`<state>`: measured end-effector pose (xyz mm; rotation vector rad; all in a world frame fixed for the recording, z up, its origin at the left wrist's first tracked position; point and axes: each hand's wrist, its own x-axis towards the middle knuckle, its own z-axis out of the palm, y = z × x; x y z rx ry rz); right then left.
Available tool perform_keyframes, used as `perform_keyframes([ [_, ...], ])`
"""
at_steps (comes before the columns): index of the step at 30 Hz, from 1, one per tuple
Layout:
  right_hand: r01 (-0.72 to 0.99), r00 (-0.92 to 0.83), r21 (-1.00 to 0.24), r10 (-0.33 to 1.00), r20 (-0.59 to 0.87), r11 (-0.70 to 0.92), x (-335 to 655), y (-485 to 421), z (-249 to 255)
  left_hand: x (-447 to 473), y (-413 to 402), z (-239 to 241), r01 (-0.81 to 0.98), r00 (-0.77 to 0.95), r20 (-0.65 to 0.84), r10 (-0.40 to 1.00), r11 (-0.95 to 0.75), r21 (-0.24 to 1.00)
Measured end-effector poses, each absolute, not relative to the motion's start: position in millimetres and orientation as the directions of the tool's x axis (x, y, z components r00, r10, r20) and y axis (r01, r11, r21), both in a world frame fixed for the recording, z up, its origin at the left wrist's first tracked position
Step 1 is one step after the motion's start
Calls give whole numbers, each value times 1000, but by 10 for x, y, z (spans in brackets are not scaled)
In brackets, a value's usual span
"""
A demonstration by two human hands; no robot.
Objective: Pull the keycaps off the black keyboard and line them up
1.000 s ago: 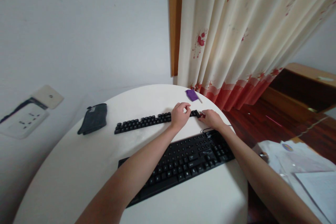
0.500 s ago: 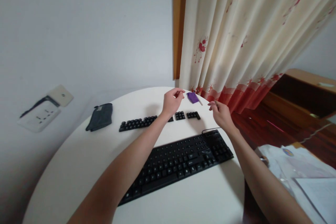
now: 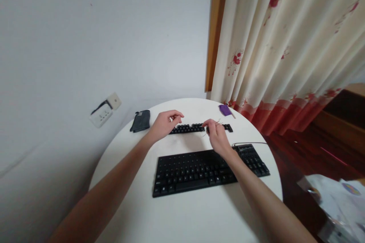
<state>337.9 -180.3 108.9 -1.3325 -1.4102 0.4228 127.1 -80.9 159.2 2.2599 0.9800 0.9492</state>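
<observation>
A black keyboard (image 3: 199,171) lies on a round white table (image 3: 159,212). Behind it runs a row of loose black keycaps (image 3: 188,128), with a small separate group (image 3: 227,127) at its right end. My left hand (image 3: 164,124) hovers over the left end of the row, fingers curled and thumb near the index finger. My right hand (image 3: 217,136) is over the row's right part, fingertips pinched around a thin wire tool that is hard to make out.
A dark grey pouch (image 3: 140,120) lies at the table's back left. A purple item (image 3: 225,110) sits at the back near the flowered curtain (image 3: 285,53). A wall socket (image 3: 104,110) is on the left wall. Papers (image 3: 336,197) lie at lower right.
Both hands have moved left along the keycap row and come down towards it. The camera has swung, so the table now sits further away and to the right.
</observation>
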Motion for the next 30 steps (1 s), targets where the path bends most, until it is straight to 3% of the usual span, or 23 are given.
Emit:
perform_keyframes([
  [5,437,40,-854,943,331,281,2838,-1775,917,899,-828,1395,429,548,303,780,-573,698],
  [12,254,-87,-914,949,304,316,2641,-1758,666,784,-794,979,357,533,281,798,-513,781],
  [17,137,-42,-953,963,266,269,2630,-1723,512,766,-837,664,363,463,291,837,-479,799],
  [23,60,34,-987,988,149,146,2620,-1654,323,630,-875,618,424,574,235,785,-530,734],
  [30,93,15,-991,995,95,93,2607,-1694,340,569,-843,645,382,647,176,742,-515,767],
])
